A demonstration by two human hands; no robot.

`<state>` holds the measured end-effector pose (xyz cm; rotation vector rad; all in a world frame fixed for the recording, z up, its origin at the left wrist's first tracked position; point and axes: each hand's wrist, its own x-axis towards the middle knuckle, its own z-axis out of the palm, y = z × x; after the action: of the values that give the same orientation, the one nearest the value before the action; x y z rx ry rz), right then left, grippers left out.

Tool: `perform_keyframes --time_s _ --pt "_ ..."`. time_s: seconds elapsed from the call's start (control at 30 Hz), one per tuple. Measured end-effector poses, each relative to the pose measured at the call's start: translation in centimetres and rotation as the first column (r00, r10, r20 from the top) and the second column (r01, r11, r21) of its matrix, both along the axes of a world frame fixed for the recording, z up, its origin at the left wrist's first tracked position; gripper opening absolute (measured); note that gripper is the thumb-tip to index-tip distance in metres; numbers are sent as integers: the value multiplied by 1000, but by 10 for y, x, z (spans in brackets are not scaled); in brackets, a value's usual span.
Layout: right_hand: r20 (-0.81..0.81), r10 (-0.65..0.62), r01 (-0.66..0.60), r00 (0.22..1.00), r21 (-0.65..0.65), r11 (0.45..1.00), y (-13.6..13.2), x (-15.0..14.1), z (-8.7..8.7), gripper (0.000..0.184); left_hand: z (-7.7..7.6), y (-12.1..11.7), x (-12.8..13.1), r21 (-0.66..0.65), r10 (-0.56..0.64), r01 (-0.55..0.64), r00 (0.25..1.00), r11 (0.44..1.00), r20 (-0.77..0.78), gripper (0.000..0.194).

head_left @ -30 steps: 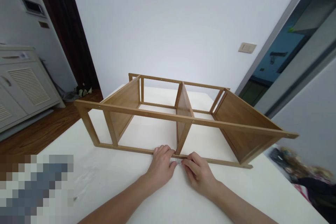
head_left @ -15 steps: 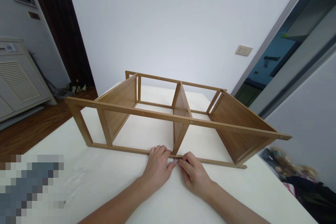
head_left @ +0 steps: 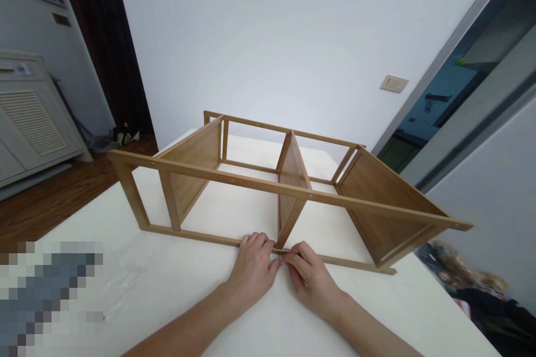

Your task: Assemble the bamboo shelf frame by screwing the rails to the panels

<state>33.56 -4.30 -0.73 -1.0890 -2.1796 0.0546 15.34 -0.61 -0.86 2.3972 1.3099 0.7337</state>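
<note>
A brown wooden shelf unit (head_left: 268,187) lies on its side on a white table (head_left: 268,329), its divider panels standing upright between the rails. My left hand (head_left: 253,265) has its fingers curled over the lower front rail, just left of the middle divider. My right hand (head_left: 312,279) is closed in a pinch at the same rail, right of that divider. Between its fingertips and my left thumb is a small metal screw (head_left: 280,257), mostly covered by the fingers, at the rail's outer face.
Crumpled clear plastic (head_left: 121,284) lies on the table at left, beside a pixelated dark patch. Behind the table rises a white wall with a switch (head_left: 394,83). A louvred cabinet (head_left: 36,117) stands far left; clothes (head_left: 489,307) are piled at lower right.
The view has shifted slightly, so the shelf unit appears a little further right. Both hands keep their places at the rail, with only tiny finger movement.
</note>
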Motion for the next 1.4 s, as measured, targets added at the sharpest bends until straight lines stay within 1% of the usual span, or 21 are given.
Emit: perform_keyframes --time_s 0.07,0.13,0.27,0.33,0.4,0.5,0.6,0.7,0.97,1.23,1.4 --pt "-67 -8 7 998 -24 1000 2 0 1 21 0 0 0 0 1 -1 1000 1000 -7 13" --pt "-94 -34 31 995 -30 999 3 0 2 17 0 1 0 -1 2 -2 1000 1000 -19 12" --pt "-70 -38 37 997 -4 999 3 2 3 13 0 0 0 2 7 -7 1000 1000 -31 14" --pt "-41 -37 39 998 42 998 2 3 5 13 0 0 1 10 9 -9 999 1000 -35 14" --pt "31 -40 36 999 118 992 0 4 8 14 1 -1 1 22 11 -10 999 1000 -48 13" --pt "204 -30 -16 978 217 976 -1 7 12 15 2 -1 1 38 16 -14 998 999 -67 12" --pt "333 -32 -57 942 251 966 -2 10 14 17 2 -2 2 43 20 -17 997 999 -74 13" --pt "401 -62 -57 914 277 959 -3 12 16 20 2 -2 2 46 21 -18 997 999 -77 13" --pt "416 -60 -71 908 293 953 -4 10 20 19 -1 -1 3 55 26 -22 997 998 -72 12" --pt "446 -80 -59 891 288 956 -4 12 19 18 -9 -3 3 151 21 -6 995 989 -102 15" --pt "478 -91 -63 874 298 953 -4 14 17 15 -7 -5 4 174 27 0 988 985 -153 18"
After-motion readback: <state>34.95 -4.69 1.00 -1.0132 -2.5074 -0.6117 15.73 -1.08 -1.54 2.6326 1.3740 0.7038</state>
